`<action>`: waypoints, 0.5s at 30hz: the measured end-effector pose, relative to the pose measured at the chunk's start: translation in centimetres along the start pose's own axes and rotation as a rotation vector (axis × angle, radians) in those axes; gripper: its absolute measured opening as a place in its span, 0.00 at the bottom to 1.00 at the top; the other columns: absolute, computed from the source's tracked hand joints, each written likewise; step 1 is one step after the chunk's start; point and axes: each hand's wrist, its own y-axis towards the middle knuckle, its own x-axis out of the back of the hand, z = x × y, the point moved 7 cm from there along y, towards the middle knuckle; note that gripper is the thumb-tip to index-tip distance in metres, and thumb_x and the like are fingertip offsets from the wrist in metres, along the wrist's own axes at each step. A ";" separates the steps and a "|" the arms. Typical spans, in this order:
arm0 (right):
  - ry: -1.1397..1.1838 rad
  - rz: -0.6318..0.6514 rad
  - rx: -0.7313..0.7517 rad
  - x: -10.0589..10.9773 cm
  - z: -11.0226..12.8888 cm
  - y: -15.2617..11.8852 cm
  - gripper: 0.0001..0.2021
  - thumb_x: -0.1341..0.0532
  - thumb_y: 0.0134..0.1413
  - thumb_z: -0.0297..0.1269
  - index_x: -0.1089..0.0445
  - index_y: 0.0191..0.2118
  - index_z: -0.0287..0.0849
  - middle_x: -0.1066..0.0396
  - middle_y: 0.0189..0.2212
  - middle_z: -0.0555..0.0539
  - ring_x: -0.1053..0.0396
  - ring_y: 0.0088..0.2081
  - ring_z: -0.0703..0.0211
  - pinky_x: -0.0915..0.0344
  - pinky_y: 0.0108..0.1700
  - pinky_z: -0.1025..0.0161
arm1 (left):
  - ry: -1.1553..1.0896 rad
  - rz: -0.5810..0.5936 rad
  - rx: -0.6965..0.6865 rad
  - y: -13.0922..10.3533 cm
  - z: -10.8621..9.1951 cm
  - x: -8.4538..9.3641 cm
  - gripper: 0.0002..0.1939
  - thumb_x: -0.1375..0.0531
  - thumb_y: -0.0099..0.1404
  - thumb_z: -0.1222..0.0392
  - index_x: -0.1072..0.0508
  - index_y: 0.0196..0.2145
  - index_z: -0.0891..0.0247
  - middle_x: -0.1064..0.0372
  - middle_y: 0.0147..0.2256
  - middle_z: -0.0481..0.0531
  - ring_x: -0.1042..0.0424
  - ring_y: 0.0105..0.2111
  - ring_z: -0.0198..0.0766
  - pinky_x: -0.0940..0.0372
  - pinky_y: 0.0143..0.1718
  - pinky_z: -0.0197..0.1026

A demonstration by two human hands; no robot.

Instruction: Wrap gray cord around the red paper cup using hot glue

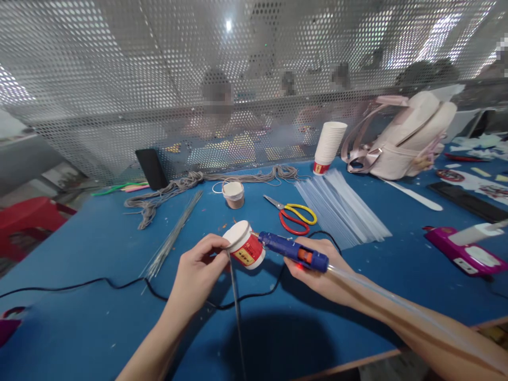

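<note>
Grip: left hand (pixel 198 270) pinching red-and-white paper cup (pixel 250 252) and thin grey cord (pixel 237 309); right hand (pixel 331 280) grasping blue plastic glue gun (pixel 283 245) | Cup: centre, nozzle (pixel 254 234) at rim | State: cord at rim, long end loose

Worktop (pixel 119 323): blue. Near paper cup (pixel 249 251): white, red band, yellow patch. Glue gun (pixel 291 248): dark blue, orange part. Scissors (pixel 296 216): one loop red, one yellow. Far right backpack (pixel 408 137): pale pink. Far panel (pixel 159 69): grey, dotted.
</note>
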 end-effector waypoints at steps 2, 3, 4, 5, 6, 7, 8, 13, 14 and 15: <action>-0.009 -0.011 0.002 0.3 -0.3 0.1 0.08 0.43 0.53 0.33 0.40 0.25 0.42 0.42 0.19 0.55 0.46 0.20 0.68 0.44 0.25 0.69 | -0.008 -0.031 0.036 0.1 0.3 0.3 0.03 0.40 0.50 0.61 0.27 0.24 0.62 0.31 0.21 0.45 0.34 0.19 0.33 0.39 0.22 0.35; -0.032 -0.011 0.017 0.4 -0.5 0.2 0.07 0.43 0.53 0.33 0.40 0.26 0.43 0.41 0.19 0.55 0.45 0.20 0.68 0.44 0.25 0.69 | -0.012 -0.049 0.057 0.1 0.4 0.5 0.04 0.40 0.50 0.60 0.27 0.24 0.62 0.32 0.19 0.45 0.34 0.18 0.33 0.39 0.23 0.35; -0.074 -0.003 0.042 0.4 -0.7 0.3 0.05 0.43 0.53 0.34 0.40 0.28 0.43 0.40 0.20 0.54 0.44 0.21 0.67 0.43 0.26 0.69 | -0.016 -0.066 0.078 0.2 0.6 0.7 0.05 0.40 0.50 0.60 0.27 0.25 0.62 0.32 0.18 0.44 0.33 0.19 0.34 0.38 0.23 0.35; -0.136 0.011 0.073 0.3 -0.9 0.4 0.03 0.43 0.53 0.34 0.39 0.31 0.42 0.38 0.22 0.53 0.42 0.22 0.66 0.42 0.27 0.68 | -0.019 -0.084 0.099 0.2 0.9 0.8 0.05 0.40 0.51 0.60 0.26 0.26 0.63 0.33 0.17 0.44 0.33 0.19 0.34 0.38 0.24 0.35; -0.217 0.042 0.101 0.0 -1.2 0.5 0.04 0.43 0.52 0.35 0.38 0.34 0.42 0.35 0.25 0.51 0.39 0.24 0.65 0.42 0.28 0.67 | -0.022 -0.102 0.116 0.3 1.1 1.0 0.06 0.40 0.51 0.60 0.26 0.27 0.63 0.32 0.17 0.45 0.33 0.19 0.34 0.37 0.25 0.36; -0.307 0.087 0.110 -0.4 -1.6 0.6 0.06 0.43 0.52 0.34 0.38 0.37 0.41 0.33 0.29 0.48 0.37 0.26 0.62 0.41 0.29 0.66 | -0.026 -0.122 0.126 0.3 1.2 1.1 0.07 0.40 0.51 0.59 0.25 0.28 0.64 0.32 0.17 0.45 0.32 0.20 0.35 0.37 0.26 0.36; -0.396 0.146 0.100 -0.9 -2.1 0.6 0.08 0.44 0.52 0.33 0.38 0.39 0.40 0.32 0.32 0.46 0.35 0.29 0.60 0.40 0.30 0.64 | -0.034 -0.141 0.130 0.3 1.4 1.2 0.08 0.40 0.51 0.59 0.25 0.29 0.64 0.32 0.17 0.45 0.32 0.20 0.35 0.37 0.27 0.36; -0.669 0.476 0.047 -3.5 -4.1 0.0 0.13 0.46 0.49 0.26 0.35 0.43 0.36 0.33 0.38 0.39 0.32 0.36 0.52 0.36 0.36 0.58 | -0.110 -0.167 0.104 0.3 1.7 1.3 0.09 0.39 0.52 0.59 0.26 0.31 0.65 0.32 0.19 0.44 0.33 0.20 0.34 0.36 0.28 0.37; -0.687 0.507 0.048 -3.6 -4.1 -0.1 0.13 0.45 0.49 0.26 0.34 0.43 0.35 0.32 0.38 0.39 0.32 0.37 0.51 0.35 0.38 0.56 | -0.115 -0.162 0.100 0.3 1.8 1.3 0.09 0.39 0.52 0.59 0.26 0.32 0.65 0.32 0.19 0.44 0.32 0.20 0.34 0.35 0.28 0.37; -0.696 0.524 0.053 -3.6 -4.1 -0.1 0.14 0.45 0.48 0.27 0.33 0.43 0.35 0.32 0.39 0.38 0.32 0.39 0.50 0.35 0.40 0.55 | -0.116 -0.157 0.097 0.2 1.8 1.3 0.09 0.39 0.53 0.59 0.26 0.32 0.65 0.32 0.19 0.44 0.32 0.20 0.34 0.35 0.28 0.37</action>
